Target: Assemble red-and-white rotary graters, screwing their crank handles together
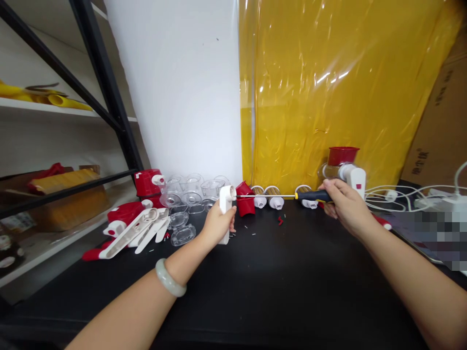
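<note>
Yellow things (69,102) that sat on a white shelf (40,108), shiny yellow plastic (310,87) at the back, white wires (391,196) that curled

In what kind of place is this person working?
It looks like a small workshop or assembly bench, though I cannot be certain. A screwdriver is held to a white plastic part, several similar grater drums stand in a row, and clear plastic parts are grouped on the black table.
</note>
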Available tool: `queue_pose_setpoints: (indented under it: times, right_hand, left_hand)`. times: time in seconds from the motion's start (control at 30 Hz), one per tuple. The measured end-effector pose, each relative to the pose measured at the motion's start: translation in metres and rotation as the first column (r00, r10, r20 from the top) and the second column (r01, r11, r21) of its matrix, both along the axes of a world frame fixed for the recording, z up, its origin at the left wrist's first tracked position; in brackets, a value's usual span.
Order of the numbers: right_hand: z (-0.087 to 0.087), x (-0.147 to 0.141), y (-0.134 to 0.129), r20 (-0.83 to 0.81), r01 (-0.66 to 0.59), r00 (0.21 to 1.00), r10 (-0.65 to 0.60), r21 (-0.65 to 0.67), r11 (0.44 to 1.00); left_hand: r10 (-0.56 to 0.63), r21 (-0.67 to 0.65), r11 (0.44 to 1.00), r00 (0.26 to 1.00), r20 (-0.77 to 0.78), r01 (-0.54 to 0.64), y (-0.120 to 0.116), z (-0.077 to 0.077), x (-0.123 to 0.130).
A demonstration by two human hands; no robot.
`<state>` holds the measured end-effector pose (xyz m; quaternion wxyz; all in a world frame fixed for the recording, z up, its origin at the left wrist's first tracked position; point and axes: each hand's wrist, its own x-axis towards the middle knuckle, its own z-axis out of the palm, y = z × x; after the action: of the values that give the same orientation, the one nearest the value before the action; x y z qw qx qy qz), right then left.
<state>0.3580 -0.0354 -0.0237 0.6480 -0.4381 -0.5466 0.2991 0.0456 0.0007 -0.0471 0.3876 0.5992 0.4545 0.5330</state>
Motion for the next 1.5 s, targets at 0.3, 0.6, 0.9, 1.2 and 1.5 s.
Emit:
queue_pose_setpoints:
  times: [0.3, 0.6, 0.9, 1.2, 1.5]
  right_hand:
    - [0.0045, -0.0033, -0.0008, -0.158, -0.107, 0.980, 0.120, 0.087, 0.990]
    - [0.0047, -0.0050, -0.0030, -0.103, -0.144, 0.983, 0.154, 0.102, 0.984]
    - [0.0064, -0.0043, -0.0066, -0.042, -0.200, 0.978, 0.204, 0.075, 0.977]
    - [0.0041, -0.0033, -0.0022, -0.121, -0.137, 0.981, 0.150, 0.108, 0.985]
    - [0.0056, -0.0054, -0.0057, -0.061, -0.134, 0.988, 0.141, 0.104, 0.985]
  left_hand:
    - [-0.002, -0.009, 1.000, 1.000, 0.005, 0.002, 0.0024, -0.0038, -0.0002]
    - [-0.008, -0.016, 1.000, 1.000, 0.011, 0.008, 0.0025, -0.0032, -0.0011]
    - [0.000, -0.057, 0.998, 1.000, 0.025, 0.002, 0.0027, -0.0020, 0.0001]
    - [-0.014, -0.042, 0.999, 1.000, 0.005, 0.014, 0.0041, -0.0036, -0.0012]
    - [-0.019, -0.069, 0.997, 1.000, 0.019, 0.021, 0.0041, -0.0033, -0.0015]
